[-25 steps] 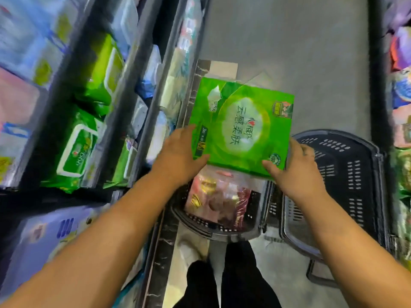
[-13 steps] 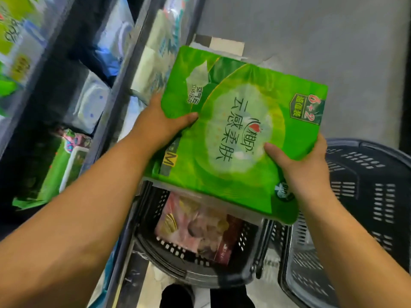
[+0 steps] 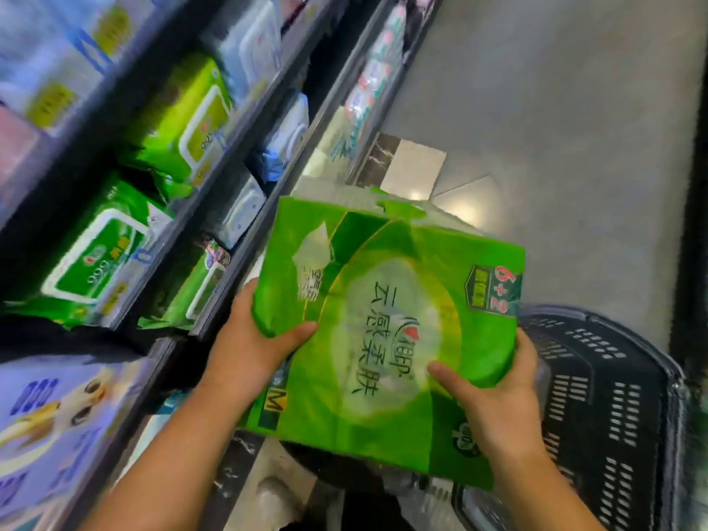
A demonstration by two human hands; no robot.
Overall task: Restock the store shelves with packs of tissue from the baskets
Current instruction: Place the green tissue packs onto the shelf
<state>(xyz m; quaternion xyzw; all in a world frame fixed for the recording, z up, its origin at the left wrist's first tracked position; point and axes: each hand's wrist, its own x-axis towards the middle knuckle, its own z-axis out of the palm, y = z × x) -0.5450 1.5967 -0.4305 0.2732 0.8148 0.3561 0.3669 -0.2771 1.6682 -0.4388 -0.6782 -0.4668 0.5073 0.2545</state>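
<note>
A large green pack of tissue (image 3: 387, 323) with white lettering is held flat in front of me, above the baskets. My left hand (image 3: 253, 343) grips its left edge, thumb on top. My right hand (image 3: 494, 392) grips its right lower edge, thumb across the front. A black basket (image 3: 613, 408) stands on the floor at the right, its inside bare where it shows. A second basket below the pack is almost fully hidden by it. The store shelves (image 3: 237, 120) rise on the left, close beside the pack.
The shelves hold green wet-wipe packs (image 3: 95, 254), blue and white packs (image 3: 249, 51) higher up and a purple pack (image 3: 49, 415) low at the left. Grey floor (image 3: 555, 128) lies beyond. My shoe (image 3: 276, 492) shows below the pack.
Both hands have lifted the green pack higher and nearer the shelves. The view has swung left, showing more shelf. The basket with the pink pack is now hidden under the green pack.
</note>
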